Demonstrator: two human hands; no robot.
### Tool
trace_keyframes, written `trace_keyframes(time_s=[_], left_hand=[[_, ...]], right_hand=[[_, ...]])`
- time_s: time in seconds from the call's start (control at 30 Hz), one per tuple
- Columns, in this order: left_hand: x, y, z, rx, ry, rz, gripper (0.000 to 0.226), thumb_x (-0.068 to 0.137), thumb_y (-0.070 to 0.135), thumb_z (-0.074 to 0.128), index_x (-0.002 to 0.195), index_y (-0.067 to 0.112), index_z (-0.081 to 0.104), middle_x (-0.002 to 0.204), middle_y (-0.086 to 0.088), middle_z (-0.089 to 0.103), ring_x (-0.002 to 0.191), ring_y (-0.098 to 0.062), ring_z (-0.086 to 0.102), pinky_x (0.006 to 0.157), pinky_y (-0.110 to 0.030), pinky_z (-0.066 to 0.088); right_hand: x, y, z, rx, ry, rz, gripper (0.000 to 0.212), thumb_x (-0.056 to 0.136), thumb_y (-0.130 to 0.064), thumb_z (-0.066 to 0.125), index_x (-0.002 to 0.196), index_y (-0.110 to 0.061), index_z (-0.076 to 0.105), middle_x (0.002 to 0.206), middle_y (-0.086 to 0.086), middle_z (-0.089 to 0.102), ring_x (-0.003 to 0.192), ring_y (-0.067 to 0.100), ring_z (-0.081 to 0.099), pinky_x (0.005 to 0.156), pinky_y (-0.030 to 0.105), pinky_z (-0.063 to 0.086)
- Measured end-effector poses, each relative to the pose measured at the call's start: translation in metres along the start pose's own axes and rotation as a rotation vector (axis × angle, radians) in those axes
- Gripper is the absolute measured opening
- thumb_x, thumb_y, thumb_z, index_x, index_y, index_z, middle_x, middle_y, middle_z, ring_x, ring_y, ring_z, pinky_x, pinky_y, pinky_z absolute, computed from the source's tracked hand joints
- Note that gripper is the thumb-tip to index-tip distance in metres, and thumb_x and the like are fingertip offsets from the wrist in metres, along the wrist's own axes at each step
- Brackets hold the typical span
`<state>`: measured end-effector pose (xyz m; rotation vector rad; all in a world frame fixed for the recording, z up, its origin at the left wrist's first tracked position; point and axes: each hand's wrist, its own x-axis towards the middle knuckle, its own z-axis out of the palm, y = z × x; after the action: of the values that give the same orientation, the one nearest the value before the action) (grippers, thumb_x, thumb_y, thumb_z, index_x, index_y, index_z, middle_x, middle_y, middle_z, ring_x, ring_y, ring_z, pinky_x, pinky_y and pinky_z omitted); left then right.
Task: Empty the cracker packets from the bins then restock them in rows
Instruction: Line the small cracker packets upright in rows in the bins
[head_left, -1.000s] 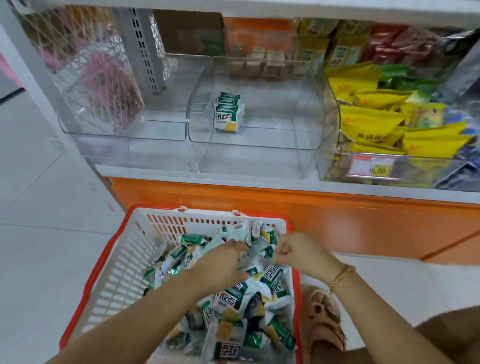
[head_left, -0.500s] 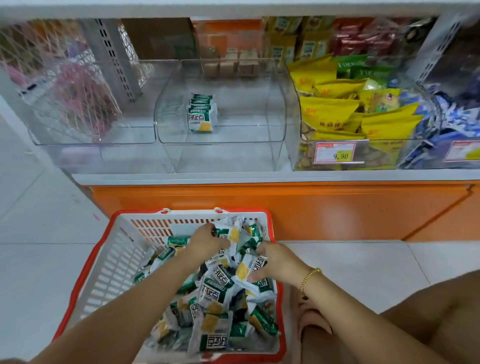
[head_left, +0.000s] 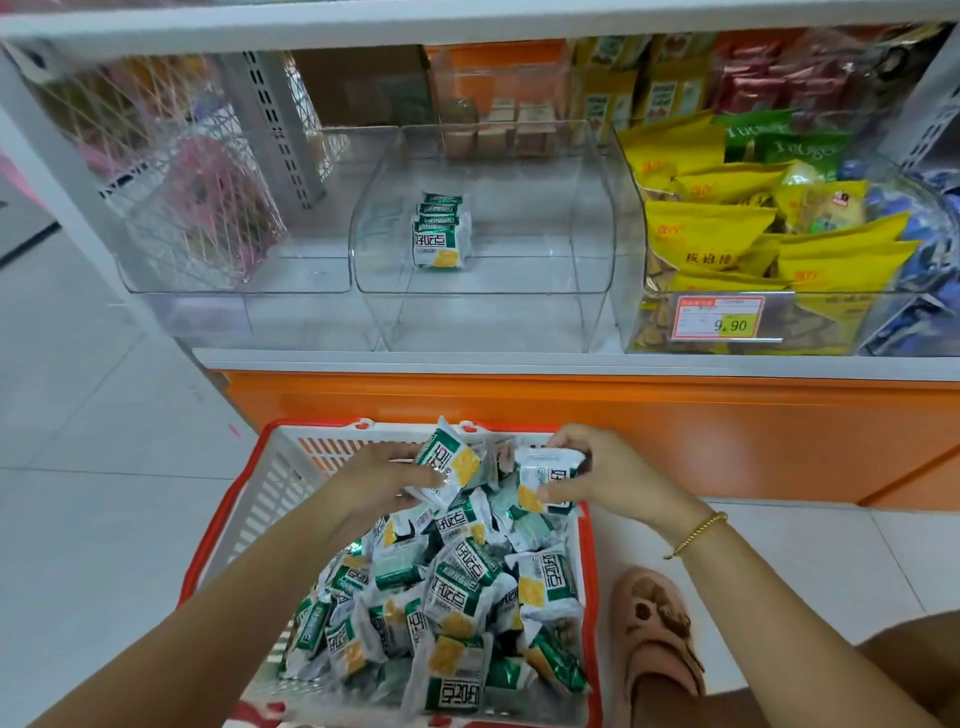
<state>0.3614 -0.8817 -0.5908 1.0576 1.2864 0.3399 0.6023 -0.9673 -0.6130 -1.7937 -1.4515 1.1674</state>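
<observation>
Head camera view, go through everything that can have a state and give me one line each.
left hand, grips a lifted packet
right hand, pinches a second packet
basket, heaped with loose packets
middle bin, nearly bare, holds one short upright row
right bin, full of yellow bags

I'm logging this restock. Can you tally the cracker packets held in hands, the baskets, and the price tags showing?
Held cracker packets: 2, one in the left hand, one in the right hand
Basket: 1
Price tag: 1
Total: 4
</observation>
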Motion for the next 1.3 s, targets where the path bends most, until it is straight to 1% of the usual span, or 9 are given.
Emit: trace_keyframes(time_s=[0.13,0.23,0.37,0.5,0.6,0.77,0.87,1.07,1.3], left_hand=[[-0.009,0.0,-0.002,-0.125,0.0,0.01,0.02,0.08,0.004,0.073,0.086,0.013,0.057,0.098,-0.007,0.059,0.089,-0.021,0.052,0.088,-0.038,0.049],[-0.014,0.001,0.001,-0.169,-0.104,0.004,0.028,0.076,0.006,0.075,0.099,0.006,0.059,0.106,0.002,0.057,0.106,-0.023,0.051,0.092,-0.045,0.052],[-0.019,0.01,0.006,-0.031,-0.184,0.075,0.044,0.079,0.008,0.072,0.12,0.0,0.058,0.115,-0.012,0.068,0.104,-0.028,0.065,0.089,-0.04,0.054],[-0.027,0.029,0.006,-0.003,-0.187,0.18,0.024,0.094,0.013,0.055,0.113,0.004,0.067,0.109,-0.013,0.07,0.106,-0.027,0.065,0.09,-0.037,0.054],[-0.037,0.045,0.0,-0.109,-0.23,0.231,0.042,0.094,0.04,0.048,0.115,0.008,0.066,0.112,-0.012,0.069,0.106,-0.022,0.065,0.091,-0.036,0.053],[-0.046,0.067,-0.014,-0.037,-0.228,0.352,0.066,0.068,0.046,0.08,0.121,0.011,0.06,0.117,-0.009,0.068,0.11,-0.024,0.064,0.1,-0.042,0.048],[-0.047,0.081,-0.023,0.005,-0.239,0.408,0.061,0.069,0.035,0.081,0.122,0.015,0.059,0.117,-0.006,0.068,0.109,-0.023,0.064,0.098,-0.042,0.047],[-0.043,0.114,-0.029,-0.147,-0.139,0.565,0.05,0.069,0.029,0.068,0.114,0.007,0.063,0.107,-0.011,0.071,0.094,-0.019,0.07,0.074,-0.021,0.055],[-0.015,0.13,-0.047,0.029,0.309,0.688,0.028,0.088,0.035,0.062,0.114,0.026,0.062,0.109,0.01,0.065,0.103,-0.007,0.062,0.094,-0.028,0.048]], right_hand=[[-0.013,-0.031,-0.011,0.166,-0.09,-0.123,0.025,0.078,-0.028,0.076,0.102,-0.022,0.07,0.103,-0.002,0.072,0.099,0.02,0.067,0.094,0.045,0.051],[-0.018,-0.052,-0.008,0.119,-0.21,-0.184,0.041,0.077,-0.046,0.073,0.109,-0.02,0.067,0.107,0.009,0.068,0.101,0.03,0.064,0.089,0.047,0.051],[-0.015,-0.073,-0.004,0.025,-0.15,-0.222,0.036,0.066,-0.033,0.085,0.097,-0.033,0.067,0.096,-0.007,0.07,0.093,0.005,0.065,0.074,0.017,0.049],[-0.008,-0.092,-0.009,0.025,-0.075,-0.248,0.033,0.063,-0.031,0.088,0.09,-0.032,0.07,0.095,-0.01,0.07,0.088,0.0,0.065,0.076,0.027,0.054],[-0.003,-0.105,-0.012,0.088,-0.008,-0.277,0.03,0.061,-0.032,0.088,0.084,-0.03,0.069,0.089,-0.008,0.07,0.084,0.007,0.065,0.067,0.024,0.053],[0.005,-0.126,-0.017,0.077,0.11,-0.33,0.031,0.06,-0.038,0.086,0.084,-0.032,0.068,0.087,-0.012,0.061,0.078,0.0,0.053,0.062,0.013,0.044],[0.011,-0.141,-0.025,0.057,0.094,-0.305,0.051,0.052,-0.054,0.079,0.096,-0.037,0.059,0.105,-0.016,0.058,0.097,-0.005,0.055,0.07,0.012,0.045],[0.031,-0.185,-0.048,-0.042,-0.09,-0.307,0.055,0.052,-0.047,0.079,0.104,-0.038,0.064,0.103,-0.017,0.068,0.1,-0.004,0.06,0.094,0.018,0.044],[0.102,-0.209,-0.087,0.271,-0.096,-0.138,0.043,0.058,-0.018,0.076,0.099,-0.016,0.062,0.097,-0.004,0.07,0.078,0.007,0.068,0.069,0.023,0.058]])
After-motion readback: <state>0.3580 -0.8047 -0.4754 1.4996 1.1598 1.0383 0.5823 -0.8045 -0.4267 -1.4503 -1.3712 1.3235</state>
